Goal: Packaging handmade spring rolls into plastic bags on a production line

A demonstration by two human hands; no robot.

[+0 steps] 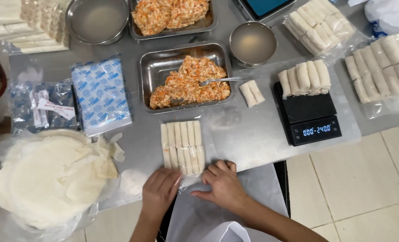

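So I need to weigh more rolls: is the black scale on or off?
On. The black scale's display is lit with blue digits, and a row of white rolls sits on its platform.

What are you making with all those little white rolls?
A person is packing spring rolls. Both hands, the left hand and the right hand, press on the open end of a clear bag holding a row of rolls at the table edge. Behind it sits a metal tray of orange filling with a spoon. More rolls lie on a black scale, and round wrappers are stacked at the left.
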